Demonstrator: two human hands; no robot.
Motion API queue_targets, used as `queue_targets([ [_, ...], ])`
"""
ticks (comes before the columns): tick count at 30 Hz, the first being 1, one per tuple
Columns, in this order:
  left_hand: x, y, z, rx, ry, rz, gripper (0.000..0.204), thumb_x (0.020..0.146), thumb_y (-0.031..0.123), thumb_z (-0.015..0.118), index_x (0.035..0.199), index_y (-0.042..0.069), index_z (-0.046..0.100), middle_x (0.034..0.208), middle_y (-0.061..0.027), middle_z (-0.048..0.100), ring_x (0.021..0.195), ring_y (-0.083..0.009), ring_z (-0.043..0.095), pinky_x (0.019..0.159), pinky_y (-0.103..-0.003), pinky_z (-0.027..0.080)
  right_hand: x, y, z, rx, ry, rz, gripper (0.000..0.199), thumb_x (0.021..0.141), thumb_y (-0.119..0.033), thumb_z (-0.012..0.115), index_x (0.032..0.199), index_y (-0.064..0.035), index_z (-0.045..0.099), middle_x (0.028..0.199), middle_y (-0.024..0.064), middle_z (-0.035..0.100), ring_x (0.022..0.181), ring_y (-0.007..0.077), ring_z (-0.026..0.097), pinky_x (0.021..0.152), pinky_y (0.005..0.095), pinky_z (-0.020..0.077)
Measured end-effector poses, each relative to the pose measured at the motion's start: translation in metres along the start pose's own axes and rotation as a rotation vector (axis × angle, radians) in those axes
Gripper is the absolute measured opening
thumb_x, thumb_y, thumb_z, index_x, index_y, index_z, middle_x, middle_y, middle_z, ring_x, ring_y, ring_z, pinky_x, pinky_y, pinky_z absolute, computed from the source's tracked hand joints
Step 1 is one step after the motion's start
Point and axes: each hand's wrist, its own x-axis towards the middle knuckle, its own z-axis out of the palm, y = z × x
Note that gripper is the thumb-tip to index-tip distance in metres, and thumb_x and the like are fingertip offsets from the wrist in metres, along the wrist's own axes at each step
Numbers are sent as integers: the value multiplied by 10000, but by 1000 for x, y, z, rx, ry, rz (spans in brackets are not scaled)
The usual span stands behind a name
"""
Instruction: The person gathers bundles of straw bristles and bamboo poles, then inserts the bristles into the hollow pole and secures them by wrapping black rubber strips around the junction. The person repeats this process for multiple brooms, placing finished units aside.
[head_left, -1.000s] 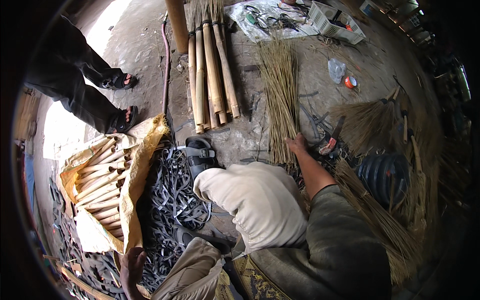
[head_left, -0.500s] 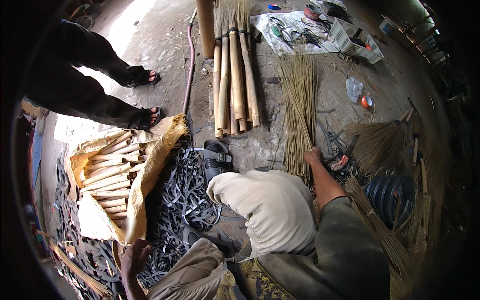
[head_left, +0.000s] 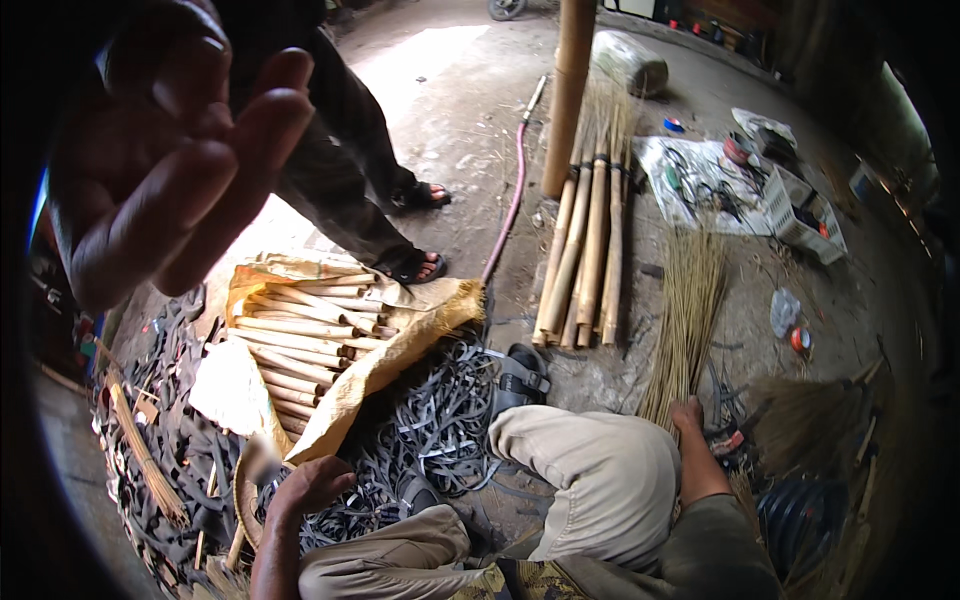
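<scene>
My right hand (head_left: 688,412) is closed on the near end of a long bundle of broom straw (head_left: 692,320), which lies stretched away from me on the floor. Low on the left, my left hand (head_left: 315,485) is held with curled fingers beside a yellow woven sack (head_left: 398,348). Whether anything is inside those fingers is hidden. Cut bamboo lengths (head_left: 300,345) fill the sack. Between it and my bent knee lies a heap of dark strips (head_left: 435,415). Another person's hand (head_left: 170,190) looms large and blurred at the upper left, its fingers partly bent.
A person in dark trousers (head_left: 345,180) stands beyond the sack. Ahead, bamboo-handled brooms (head_left: 590,250) lie beside an upright post (head_left: 570,100) and pink hose (head_left: 518,190). A white crate (head_left: 805,225) and tool sheet (head_left: 690,190) are far right; a black ribbed container (head_left: 800,520) is nearer.
The view has swung, so the scene sits farther right and lower. Another person's hand has come in close at the upper left. My right hand still grips the straw.
</scene>
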Motion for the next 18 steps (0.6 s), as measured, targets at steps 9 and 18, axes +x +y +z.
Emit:
queue_targets([
  [9, -5, -12, 3, -11, 29, 80, 389, 984, 398, 629, 1167, 64, 712, 1079, -183, 737, 1058, -354, 701, 908, -460, 540, 2, -18, -29, 157, 1, -90, 334, 1059, -263, 536, 1239, -28, 690, 1084, 185, 736, 963, 373, 707, 870, 510, 540],
  [18, -2, -38, 13, -93, 12, 146, 374, 1004, 407, 612, 1156, 85, 729, 1102, -152, 737, 1066, -335, 698, 918, -440, 536, 0, 0, -11, 61, -186, -257, 438, 987, -383, 629, 1300, -86, 700, 1175, 215, 728, 1003, 356, 719, 954, 515, 522],
])
